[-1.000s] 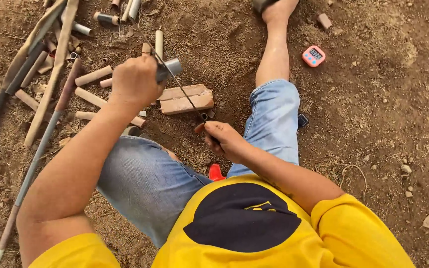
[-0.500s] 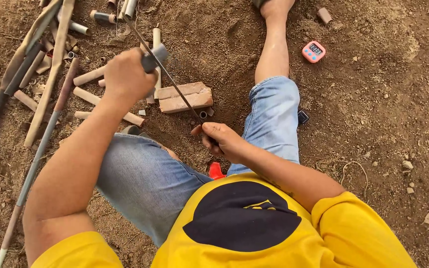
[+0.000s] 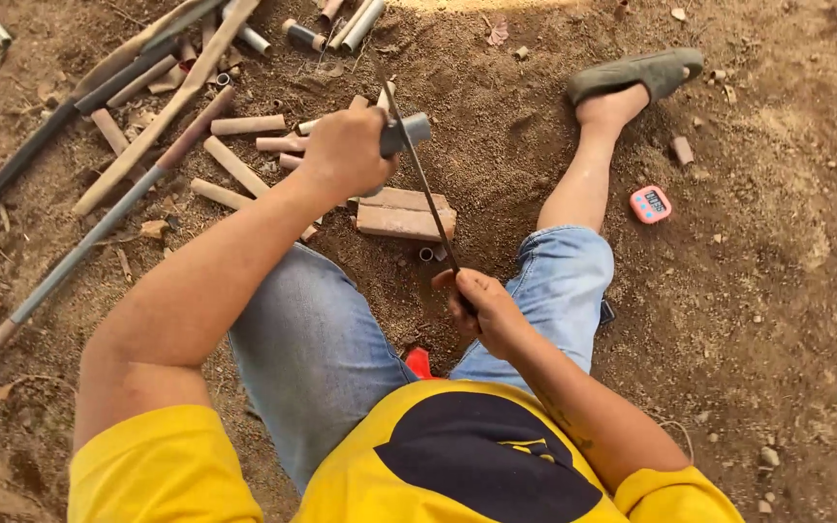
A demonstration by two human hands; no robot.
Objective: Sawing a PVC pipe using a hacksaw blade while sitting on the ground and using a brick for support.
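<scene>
I sit on bare dirt in a yellow shirt and jeans. My left hand (image 3: 346, 153) is closed around a short grey pipe piece (image 3: 407, 133), held above two flat wooden blocks (image 3: 404, 213). My right hand (image 3: 481, 308) grips the handle end of a thin dark saw blade (image 3: 418, 169), which slants up and away across the pipe piece. Two small cut pipe rings (image 3: 428, 254) lie on the dirt just below the blocks.
Several cut pipe lengths (image 3: 244, 126) and long poles (image 3: 89, 232) lie scattered at the upper left. A small orange timer (image 3: 651, 204) rests on the dirt right of my leg. My sandalled foot (image 3: 636, 73) stretches to the upper right. Stones dot the ground.
My left hand has lifted the pipe piece slightly up and right. The blade in my right hand has slid further up across the pipe. The view has shifted down.
</scene>
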